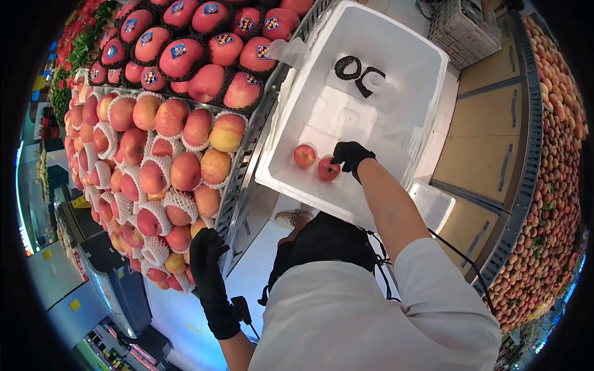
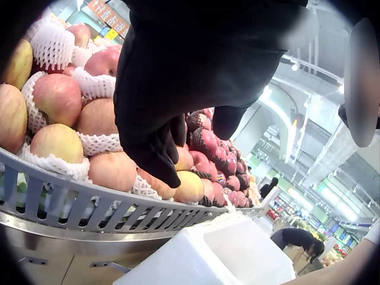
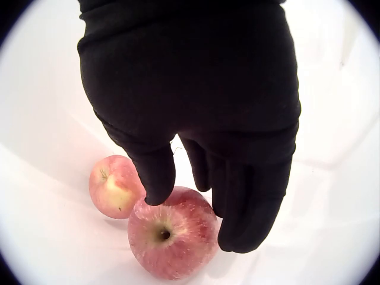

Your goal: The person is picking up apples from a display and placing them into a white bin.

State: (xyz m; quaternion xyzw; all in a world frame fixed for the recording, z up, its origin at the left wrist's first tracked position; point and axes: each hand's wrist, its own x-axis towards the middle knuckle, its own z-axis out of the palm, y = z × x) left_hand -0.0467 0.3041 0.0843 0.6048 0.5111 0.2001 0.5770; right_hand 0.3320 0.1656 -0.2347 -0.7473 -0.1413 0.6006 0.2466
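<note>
My right hand (image 1: 354, 156), in a black glove, reaches down into a white foam box (image 1: 272, 167). Its thumb and fingers sit at opposite sides of a red apple (image 3: 172, 237), gripping it near the box floor. A second apple (image 3: 116, 187), red with a yellow patch, lies close beside it. My left hand (image 1: 207, 263), also gloved in black, hangs by the near edge of the apple display (image 1: 151, 176). Its fingers bend loosely and hold nothing. In the left wrist view the glove (image 2: 190, 77) overlaps apples wrapped in white foam nets.
Darker red apples (image 1: 179, 59) with stickers and black nets fill the display's far part. Empty black foam nets (image 1: 356, 74) lie in the box. A slatted rail (image 2: 89, 211) edges the display. Cabinets (image 1: 476, 130) and a heap of small fruit (image 1: 538, 247) stand at the right.
</note>
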